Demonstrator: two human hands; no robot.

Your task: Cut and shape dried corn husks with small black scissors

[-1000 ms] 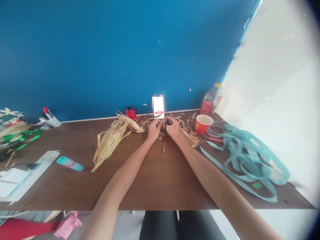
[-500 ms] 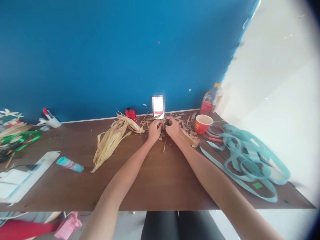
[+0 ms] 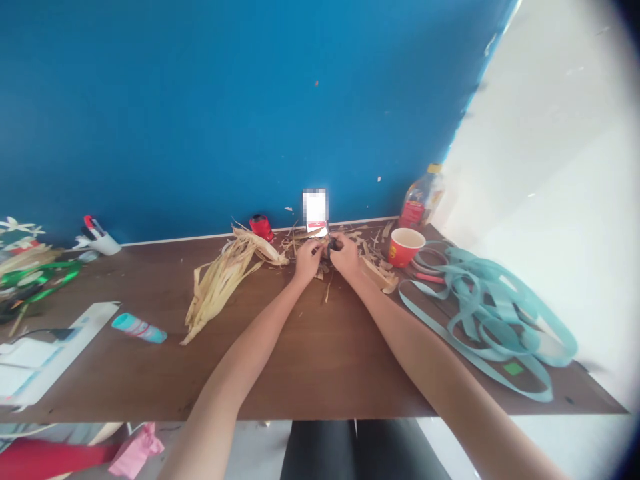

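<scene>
My left hand [image 3: 308, 259] is closed, with its fingertips pinching a small strip of dried husk just in front of the phone. Close beside it, my right hand [image 3: 345, 255] is closed around black-handled scissors [image 3: 332, 245]; their blades are mostly hidden between the hands. Brown husk scraps [image 3: 373, 253] lie scattered around and beneath both hands. To the left rests a bundle of dried corn husk [image 3: 220, 287], pale yellow and spread out. A lit phone [image 3: 316, 210] leans upright against the wall behind my hands.
A red-and-black object [image 3: 260, 227] stands by the blue wall. On the right are a red paper cup [image 3: 406, 247], a bottle [image 3: 420, 203] and tangled teal ribbon [image 3: 490, 300]. Leftward lie a light-blue tube [image 3: 140, 328], a white power strip [image 3: 65, 360] and a pen cup [image 3: 106, 243].
Both hands stay nearly in place, with only slight finger movement around the husk strip and scissors. The whole view has shifted very slightly.
</scene>
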